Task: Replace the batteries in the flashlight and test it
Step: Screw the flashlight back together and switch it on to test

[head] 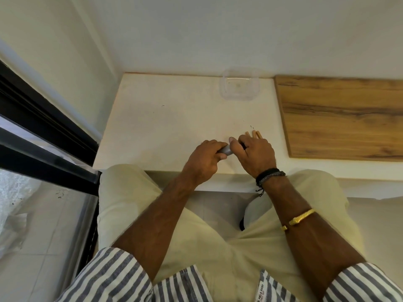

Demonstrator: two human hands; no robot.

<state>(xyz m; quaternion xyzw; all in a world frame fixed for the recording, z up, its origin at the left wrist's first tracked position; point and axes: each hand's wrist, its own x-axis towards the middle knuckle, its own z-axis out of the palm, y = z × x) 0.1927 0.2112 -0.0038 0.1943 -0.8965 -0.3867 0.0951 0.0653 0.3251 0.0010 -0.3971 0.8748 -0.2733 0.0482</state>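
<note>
A small grey metal flashlight (226, 151) lies crosswise between my two hands, just above the near edge of the white table (165, 118). My left hand (207, 160) is wrapped around its left part. My right hand (256, 154) grips its right end, which the fingers hide. Only a short grey stretch shows between the hands. Beyond my right hand, the gold-coloured tips of batteries (254, 134) poke out on the table; the rest of them is hidden.
A clear square plastic container (241, 87) stands at the back of the table against the wall. A wooden board (340, 116) covers the surface to the right. A black-framed glass door (43, 136) runs along the left.
</note>
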